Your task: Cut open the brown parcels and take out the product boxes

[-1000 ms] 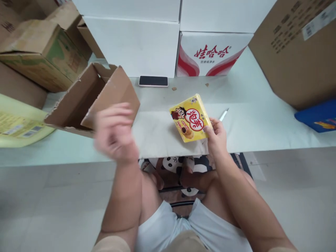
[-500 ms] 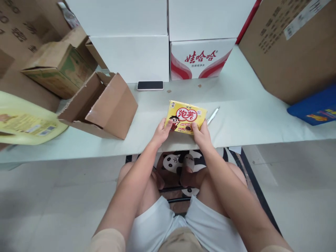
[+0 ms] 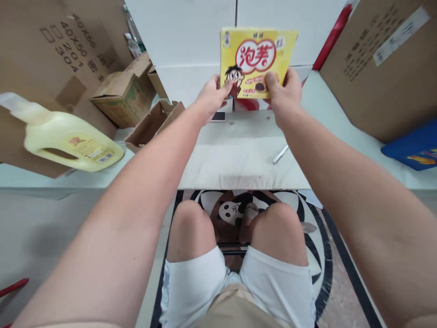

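Note:
A yellow snack box with red characters and a cartoon face is held up in the air, upright, facing me, above the white table. My left hand grips its lower left corner with the thumb on the front. My right hand grips its lower right corner the same way. Both arms are stretched forward.
A pen lies on the table's right part and a phone at its back. An open brown carton and a pale yellow jug lie at the left. White boxes stand behind, a big brown carton and a blue item at the right.
My left hand came in and took the box's left side. Both hands then lifted the box from the table's front edge up and away, to arm's length.

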The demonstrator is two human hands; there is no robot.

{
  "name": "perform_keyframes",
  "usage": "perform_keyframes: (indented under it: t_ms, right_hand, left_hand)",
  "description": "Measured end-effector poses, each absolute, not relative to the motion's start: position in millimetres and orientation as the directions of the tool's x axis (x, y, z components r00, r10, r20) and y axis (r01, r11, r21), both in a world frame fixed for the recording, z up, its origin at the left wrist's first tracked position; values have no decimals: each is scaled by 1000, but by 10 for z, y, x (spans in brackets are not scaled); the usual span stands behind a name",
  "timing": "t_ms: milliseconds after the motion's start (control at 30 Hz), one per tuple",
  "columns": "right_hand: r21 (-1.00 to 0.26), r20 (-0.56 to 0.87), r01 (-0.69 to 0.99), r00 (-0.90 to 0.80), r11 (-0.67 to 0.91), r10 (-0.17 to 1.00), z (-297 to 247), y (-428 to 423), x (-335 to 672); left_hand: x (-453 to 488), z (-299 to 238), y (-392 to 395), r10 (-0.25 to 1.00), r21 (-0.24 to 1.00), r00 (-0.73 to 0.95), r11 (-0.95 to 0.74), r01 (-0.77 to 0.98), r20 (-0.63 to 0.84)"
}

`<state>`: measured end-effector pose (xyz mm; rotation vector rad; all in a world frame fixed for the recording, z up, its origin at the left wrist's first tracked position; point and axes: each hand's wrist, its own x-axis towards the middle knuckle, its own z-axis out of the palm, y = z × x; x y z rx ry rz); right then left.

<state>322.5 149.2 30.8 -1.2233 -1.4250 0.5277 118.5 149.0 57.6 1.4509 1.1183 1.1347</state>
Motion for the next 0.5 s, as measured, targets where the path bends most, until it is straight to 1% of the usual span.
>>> perform_keyframes:
  t_ms: [100, 133, 200, 267, 333, 400, 467, 500]
  right_hand:
    - [-886, 454, 226, 250, 405, 855, 768, 1388, 3102]
    - [-883, 465, 208, 267, 420, 844, 861, 1325, 3058]
    - [-886, 461, 192, 284, 421, 840, 932, 1192, 2988]
    - [-908, 416, 184, 289, 376, 862, 846, 1068, 2958]
    - [-940, 329, 189, 276, 285, 903, 620, 960, 2981]
    - [-970, 203, 186, 286, 153, 936, 305, 873, 3072]
    - [-991, 39, 132, 352, -8, 935, -20, 812, 3250]
    - [-993, -40, 88, 406, -82, 913, -164, 793, 3374]
  left_hand:
    - [1183, 923, 1405, 967, 967, 121, -234, 96, 222]
    - [1177, 975, 1366, 964, 965, 115, -249, 89, 238]
    - [1164, 975, 1304, 964, 968, 116, -248, 43, 241]
    - [1160, 840, 1275, 970, 976, 117, -215, 9, 213]
    - [1175, 593, 1259, 983, 988, 103, -153, 31, 149]
    - [1216, 279, 1221, 993, 994, 104, -58, 91, 48]
    - [1283, -45, 1135, 984, 985, 156, 56, 164, -82]
    - [1323, -195, 1073, 972, 975, 191, 101, 200, -139]
